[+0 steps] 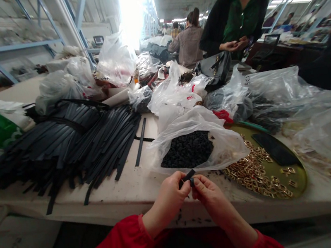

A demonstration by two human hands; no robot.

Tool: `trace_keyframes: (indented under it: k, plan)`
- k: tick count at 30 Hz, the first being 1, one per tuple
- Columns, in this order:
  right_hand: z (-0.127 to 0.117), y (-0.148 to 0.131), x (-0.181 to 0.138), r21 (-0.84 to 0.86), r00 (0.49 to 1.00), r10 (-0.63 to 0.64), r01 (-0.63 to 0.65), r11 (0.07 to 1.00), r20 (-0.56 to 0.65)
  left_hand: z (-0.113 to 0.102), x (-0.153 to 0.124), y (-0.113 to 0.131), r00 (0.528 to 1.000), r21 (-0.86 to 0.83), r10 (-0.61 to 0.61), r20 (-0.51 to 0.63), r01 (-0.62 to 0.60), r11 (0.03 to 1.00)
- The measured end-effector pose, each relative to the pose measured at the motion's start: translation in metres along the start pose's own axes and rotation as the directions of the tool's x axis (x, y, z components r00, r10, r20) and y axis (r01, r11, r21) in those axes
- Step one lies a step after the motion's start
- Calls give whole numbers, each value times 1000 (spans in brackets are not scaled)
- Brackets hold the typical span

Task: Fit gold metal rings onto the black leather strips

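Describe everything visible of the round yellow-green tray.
The round yellow-green tray looks shallow and glossy, material unclear. It lies flat on the white worktop, right of the person's right hand, which isn't touching it. Small gold metallic-looking buckles heap leftward; a flat black rectangular slab lies farther back. A translucent plastic bag overlaps its left rim in view.

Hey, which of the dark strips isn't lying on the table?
The dark strip held by the left hand and right hand; the others lie on the table, mostly heaped, one alone.
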State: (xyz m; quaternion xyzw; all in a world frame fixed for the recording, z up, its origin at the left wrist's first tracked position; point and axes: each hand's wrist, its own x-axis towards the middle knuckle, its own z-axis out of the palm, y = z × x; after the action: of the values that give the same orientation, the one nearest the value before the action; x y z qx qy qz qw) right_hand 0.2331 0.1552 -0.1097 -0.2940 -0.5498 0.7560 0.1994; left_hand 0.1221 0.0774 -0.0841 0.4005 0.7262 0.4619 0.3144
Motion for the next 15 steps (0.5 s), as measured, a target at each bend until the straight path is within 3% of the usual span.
trace_keyframes:
  k: [5, 10, 15]
  plan:
    - [-1, 0, -5, -53, 998, -47, 45, 998, -44, 5, -4, -4, 1000, 41, -8, -15, 8, 999]
    - [-2, 5, -9, 343, 988, 147, -154, 926, 47, 6, -6, -4, 1000, 66, 22, 10, -23, 998]
    - [-2, 11, -11, 517, 965, 254, -189, 835, -58, 0, -14, -2, 999, 118, 33, 35, -37, 992]
